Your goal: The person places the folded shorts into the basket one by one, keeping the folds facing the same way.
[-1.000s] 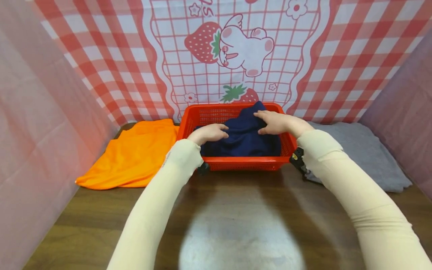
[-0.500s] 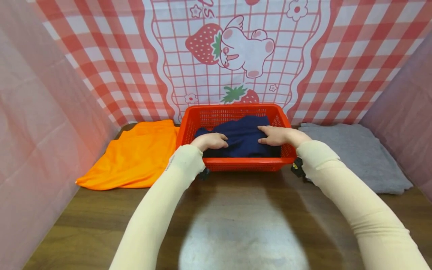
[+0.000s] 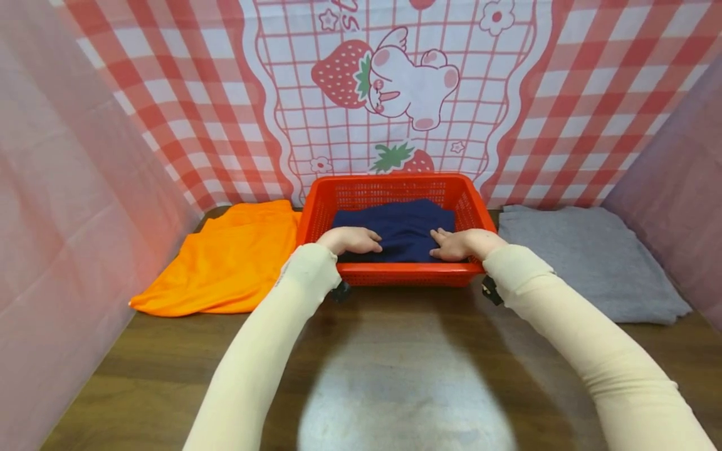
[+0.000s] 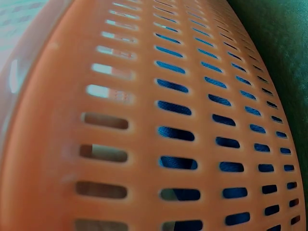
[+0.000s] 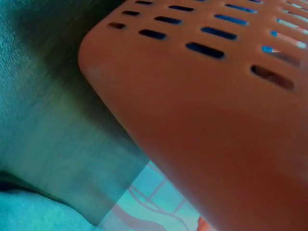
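A dark blue folded cloth (image 3: 403,225) lies inside a red plastic basket (image 3: 406,268). My left hand (image 3: 356,240) rests on its left front part, fingers pointing right. On the right front part, my right hand (image 3: 454,244) touches the cloth with its fingers spread. The left wrist view is filled by the slotted basket wall (image 4: 57,134), with blue cloth showing through the slots. A basket corner (image 5: 192,110) takes up much of the right wrist view. Neither hand shows clearly in its own wrist view.
An orange cloth (image 3: 231,260) lies left of the basket on the wooden table (image 3: 395,363). To the right lies a grey cloth (image 3: 592,263). A checked curtain (image 3: 203,113) hangs behind, and pale fabric walls (image 3: 62,207) stand at both sides.
The raised back part of the blue cloth has gone down into the basket and lies flatter. Both hands have moved lower and toward the basket's front rim.
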Motion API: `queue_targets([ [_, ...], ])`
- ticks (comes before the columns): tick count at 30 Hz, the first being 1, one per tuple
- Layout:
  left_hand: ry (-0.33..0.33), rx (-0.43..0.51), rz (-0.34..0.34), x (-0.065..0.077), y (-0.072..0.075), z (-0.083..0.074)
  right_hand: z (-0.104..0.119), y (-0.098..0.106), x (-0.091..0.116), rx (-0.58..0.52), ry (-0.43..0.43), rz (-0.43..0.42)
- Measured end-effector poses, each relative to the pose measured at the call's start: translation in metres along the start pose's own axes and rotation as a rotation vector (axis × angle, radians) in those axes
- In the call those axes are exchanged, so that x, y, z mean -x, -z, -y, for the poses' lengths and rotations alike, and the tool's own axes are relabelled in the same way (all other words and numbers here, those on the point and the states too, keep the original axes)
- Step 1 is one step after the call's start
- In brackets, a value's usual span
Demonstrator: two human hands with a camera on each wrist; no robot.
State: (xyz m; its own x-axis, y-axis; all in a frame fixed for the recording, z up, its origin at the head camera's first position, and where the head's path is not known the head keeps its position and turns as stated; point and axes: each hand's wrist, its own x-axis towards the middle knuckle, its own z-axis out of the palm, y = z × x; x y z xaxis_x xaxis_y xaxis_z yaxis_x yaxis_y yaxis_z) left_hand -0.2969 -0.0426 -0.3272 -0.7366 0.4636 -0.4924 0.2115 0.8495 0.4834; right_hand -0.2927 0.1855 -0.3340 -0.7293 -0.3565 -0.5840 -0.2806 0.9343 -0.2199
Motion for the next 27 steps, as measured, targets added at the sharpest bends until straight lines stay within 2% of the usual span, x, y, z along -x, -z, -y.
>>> queue_targets([
  [4,-0.008,0.006,0.011,0.002,0.0,0.001,-0.001,0.003,0.002,-0.005,0.038,-0.015],
  [6,-0.034,0.029,0.008,0.004,0.0,-0.001,-0.002,0.006,0.005,0.012,0.062,-0.053],
  [10,-0.111,0.071,-0.015,0.011,0.0,-0.011,0.0,0.012,0.015,0.057,0.122,-0.216],
  [12,-0.149,0.063,-0.032,0.013,-0.001,-0.018,0.001,0.013,0.02,0.082,0.16,-0.306],
  [15,-0.212,0.023,-0.034,0.01,-0.005,-0.028,0.001,0.013,0.025,0.115,0.198,-0.386],
  [19,-0.281,-0.087,0.007,0.003,-0.013,-0.042,0.0,0.009,0.031,0.139,0.199,-0.39],
  [24,-0.261,-0.216,0.034,-0.005,-0.024,-0.052,0.001,0.005,0.032,0.11,0.152,-0.335],
  [27,-0.254,-0.219,0.049,-0.008,-0.028,-0.051,-0.001,0.002,0.03,0.102,0.139,-0.314],
])
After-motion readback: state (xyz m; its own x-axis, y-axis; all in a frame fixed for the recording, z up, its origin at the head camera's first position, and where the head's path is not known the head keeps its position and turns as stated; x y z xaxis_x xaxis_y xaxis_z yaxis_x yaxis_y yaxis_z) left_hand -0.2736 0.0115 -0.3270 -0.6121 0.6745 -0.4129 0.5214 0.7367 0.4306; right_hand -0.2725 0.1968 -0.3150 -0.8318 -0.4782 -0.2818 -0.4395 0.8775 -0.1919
